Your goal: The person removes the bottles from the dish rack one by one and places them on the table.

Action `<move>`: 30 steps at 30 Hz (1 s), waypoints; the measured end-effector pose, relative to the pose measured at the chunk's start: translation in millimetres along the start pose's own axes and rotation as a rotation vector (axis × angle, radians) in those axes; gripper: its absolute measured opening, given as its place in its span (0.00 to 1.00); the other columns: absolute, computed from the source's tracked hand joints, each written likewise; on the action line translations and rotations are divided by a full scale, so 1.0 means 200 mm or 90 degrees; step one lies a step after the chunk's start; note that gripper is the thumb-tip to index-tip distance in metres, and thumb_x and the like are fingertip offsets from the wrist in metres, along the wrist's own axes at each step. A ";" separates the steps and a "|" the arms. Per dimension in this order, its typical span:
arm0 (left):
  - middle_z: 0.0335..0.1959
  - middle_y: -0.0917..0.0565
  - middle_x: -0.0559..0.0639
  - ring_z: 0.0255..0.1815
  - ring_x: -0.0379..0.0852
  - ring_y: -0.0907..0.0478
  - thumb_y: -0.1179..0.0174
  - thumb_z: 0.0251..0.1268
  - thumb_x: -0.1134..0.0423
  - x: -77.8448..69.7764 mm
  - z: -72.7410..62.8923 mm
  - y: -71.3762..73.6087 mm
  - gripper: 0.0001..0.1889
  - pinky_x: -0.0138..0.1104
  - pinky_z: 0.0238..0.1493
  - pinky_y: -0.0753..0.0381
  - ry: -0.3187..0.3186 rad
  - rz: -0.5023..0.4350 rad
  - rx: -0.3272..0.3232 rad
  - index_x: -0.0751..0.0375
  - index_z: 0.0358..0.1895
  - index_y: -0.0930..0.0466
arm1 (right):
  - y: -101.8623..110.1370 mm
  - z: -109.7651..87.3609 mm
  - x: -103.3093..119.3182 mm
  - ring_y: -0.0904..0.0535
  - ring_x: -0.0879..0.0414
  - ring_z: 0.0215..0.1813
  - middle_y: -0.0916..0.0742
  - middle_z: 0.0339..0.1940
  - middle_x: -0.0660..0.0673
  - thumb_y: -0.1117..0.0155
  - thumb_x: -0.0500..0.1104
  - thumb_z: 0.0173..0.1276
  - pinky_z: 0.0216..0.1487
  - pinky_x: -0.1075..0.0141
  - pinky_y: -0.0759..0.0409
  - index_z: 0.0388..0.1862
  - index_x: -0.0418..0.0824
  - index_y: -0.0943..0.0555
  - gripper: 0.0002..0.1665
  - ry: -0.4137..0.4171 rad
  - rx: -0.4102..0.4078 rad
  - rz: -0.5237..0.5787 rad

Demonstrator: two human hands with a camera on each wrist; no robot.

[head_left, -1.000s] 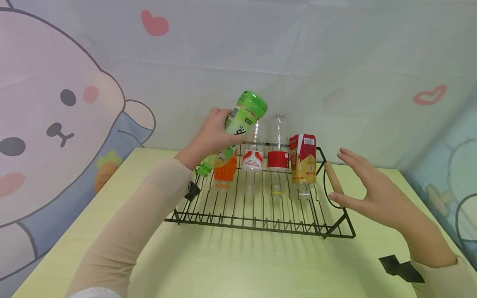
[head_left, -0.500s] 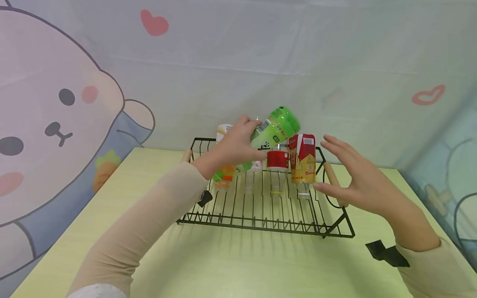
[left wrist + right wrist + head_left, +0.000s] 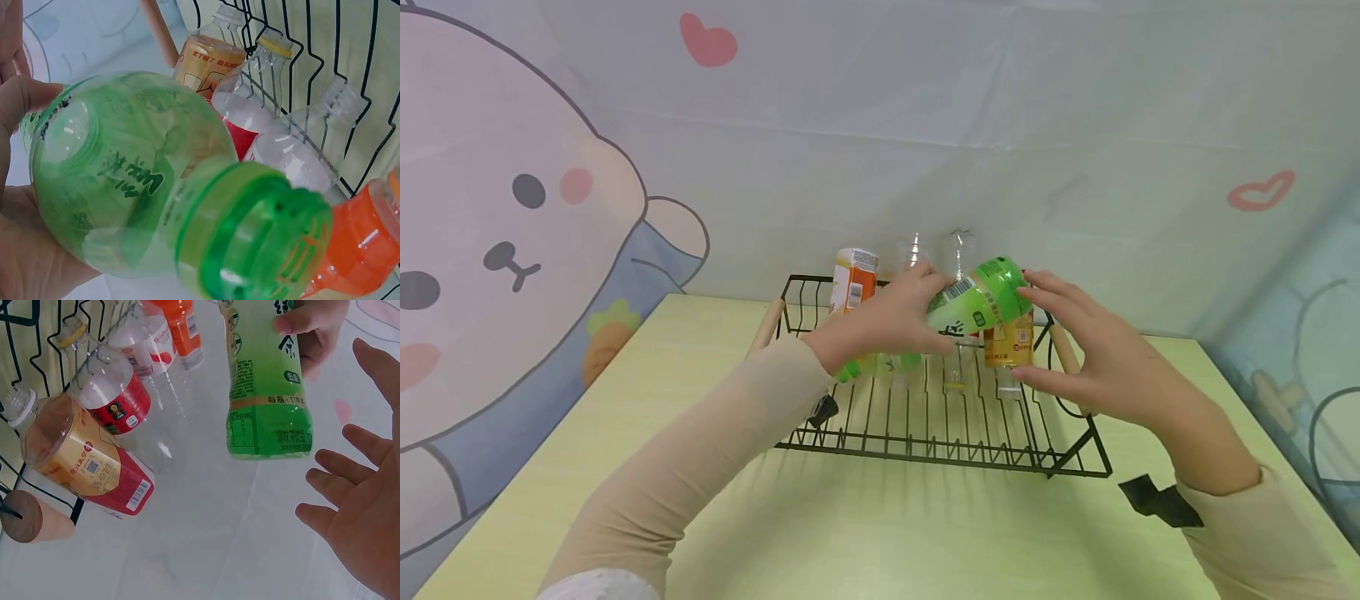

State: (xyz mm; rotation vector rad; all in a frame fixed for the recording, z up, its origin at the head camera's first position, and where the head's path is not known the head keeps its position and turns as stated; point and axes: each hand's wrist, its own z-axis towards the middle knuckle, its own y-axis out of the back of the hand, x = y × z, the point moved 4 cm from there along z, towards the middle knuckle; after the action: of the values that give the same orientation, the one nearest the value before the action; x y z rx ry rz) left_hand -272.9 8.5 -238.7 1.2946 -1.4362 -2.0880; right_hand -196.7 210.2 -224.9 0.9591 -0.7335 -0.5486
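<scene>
My left hand grips a green-labelled plastic bottle round its middle, tilted with its base up to the right and its green neck down to the left. In the left wrist view the neck of this bottle faces the camera. My right hand is spread beside the bottle's base, thumb and fingers apart. From the right wrist view, a gap shows between the right fingers and the bottle's base. Below and behind it is a black wire rack, where several bottles stand neck down.
The rack holds an orange-labelled bottle, a clear bottle with a red label, another clear bottle and a red and gold bottle. Wooden handles sit at the rack's sides. A pale table lies beneath, a printed cloth behind.
My left hand has carried the green bottle rightward and lower across the rack, tilting it closer to level. My right hand has moved left, towards the bottle's base.
</scene>
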 end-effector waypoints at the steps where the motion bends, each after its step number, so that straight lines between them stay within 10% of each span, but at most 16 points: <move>1: 0.55 0.32 0.53 0.47 0.46 0.32 0.30 0.48 0.59 -0.01 0.00 -0.01 0.43 0.32 0.40 0.23 0.000 0.002 0.010 0.62 0.71 0.38 | -0.01 0.00 0.00 0.41 0.43 0.75 0.39 0.77 0.47 0.27 0.52 0.58 0.61 0.38 0.32 0.74 0.44 0.38 0.48 0.002 0.003 -0.001; 18: 0.52 0.29 0.49 0.49 0.44 0.31 0.34 0.52 0.57 -0.05 -0.02 -0.10 0.35 0.33 0.42 0.24 -0.062 -0.019 0.141 0.58 0.67 0.33 | -0.09 0.05 0.05 0.38 0.42 0.72 0.33 0.73 0.40 0.26 0.50 0.57 0.68 0.41 0.38 0.69 0.43 0.31 0.43 0.092 0.037 -0.043; 30: 0.51 0.25 0.47 0.48 0.45 0.26 0.35 0.53 0.56 -0.03 -0.02 -0.13 0.33 0.34 0.44 0.21 -0.044 -0.101 0.211 0.57 0.65 0.32 | -0.13 0.06 0.05 0.30 0.42 0.65 0.25 0.67 0.40 0.23 0.50 0.53 0.58 0.44 0.25 0.64 0.41 0.26 0.40 0.098 0.072 -0.084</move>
State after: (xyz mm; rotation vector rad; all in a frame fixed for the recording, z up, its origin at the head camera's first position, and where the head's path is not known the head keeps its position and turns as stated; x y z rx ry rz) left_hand -259.4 22.1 -257.9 1.5149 -1.8259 -2.0714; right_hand -201.6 183.8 -239.8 1.1476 -0.5709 -0.5465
